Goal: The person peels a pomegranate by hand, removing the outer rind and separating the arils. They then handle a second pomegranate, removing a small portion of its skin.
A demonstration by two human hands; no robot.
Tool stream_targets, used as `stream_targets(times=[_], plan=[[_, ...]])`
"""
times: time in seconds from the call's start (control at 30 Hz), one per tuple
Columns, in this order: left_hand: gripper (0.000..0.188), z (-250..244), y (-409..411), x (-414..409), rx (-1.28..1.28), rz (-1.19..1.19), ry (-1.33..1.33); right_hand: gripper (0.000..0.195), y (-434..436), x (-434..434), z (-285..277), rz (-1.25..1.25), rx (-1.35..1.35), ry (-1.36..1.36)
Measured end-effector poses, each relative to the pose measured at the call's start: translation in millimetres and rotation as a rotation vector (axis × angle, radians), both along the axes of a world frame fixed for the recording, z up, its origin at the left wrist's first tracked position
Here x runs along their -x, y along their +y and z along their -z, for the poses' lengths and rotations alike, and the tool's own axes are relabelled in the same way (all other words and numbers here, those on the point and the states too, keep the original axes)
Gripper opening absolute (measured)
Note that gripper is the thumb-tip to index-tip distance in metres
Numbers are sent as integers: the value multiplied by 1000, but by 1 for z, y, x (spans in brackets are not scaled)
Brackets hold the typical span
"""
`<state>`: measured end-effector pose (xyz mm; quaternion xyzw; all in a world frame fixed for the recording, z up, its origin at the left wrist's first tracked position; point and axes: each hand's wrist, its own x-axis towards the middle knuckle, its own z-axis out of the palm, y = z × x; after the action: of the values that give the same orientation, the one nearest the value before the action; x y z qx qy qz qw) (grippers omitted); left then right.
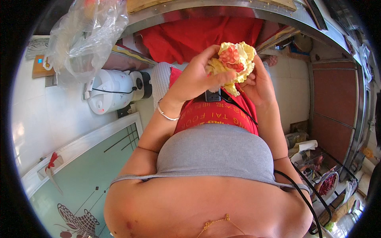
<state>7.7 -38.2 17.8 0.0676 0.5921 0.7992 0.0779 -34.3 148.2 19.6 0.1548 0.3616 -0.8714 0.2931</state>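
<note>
I hold a broken piece of pomegranate point(238, 64) in front of me at waist height, between both hands. Clusters of pinkish-red seeds show among its pale yellow, ragged membranes. My left hand point(198, 73) grips it from the left, the thumb blurred across its lower part. From the right, my right hand point(259, 81) supports it, with some fingers hidden behind the piece. Below the fruit, a red apron point(214, 111) with yellow printing covers my lap, and a small dark device point(212, 95) with a cable lies against it.
A metal counter edge point(190, 12) runs ahead, above a red cloth point(202, 37). A clear plastic bag point(86, 44) hangs at the upper left, over a white electric appliance point(110, 92). A rack point(342, 169) with dried red chillies point(328, 184) stands right; black cables pass my right arm.
</note>
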Motion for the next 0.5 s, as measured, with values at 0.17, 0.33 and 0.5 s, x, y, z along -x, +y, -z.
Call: stream_targets(times=[0.17,0.33,0.5], plan=[[50,0,6,-2,12,-69,-16,20,11,5,-1,110,-381,362],[48,-1,8,-3,276,-181,70,14,13,2,-23,-1,-690,905],[48,-4,8,-4,454,-237,155,15,10,-4,-38,-217,-939,971]])
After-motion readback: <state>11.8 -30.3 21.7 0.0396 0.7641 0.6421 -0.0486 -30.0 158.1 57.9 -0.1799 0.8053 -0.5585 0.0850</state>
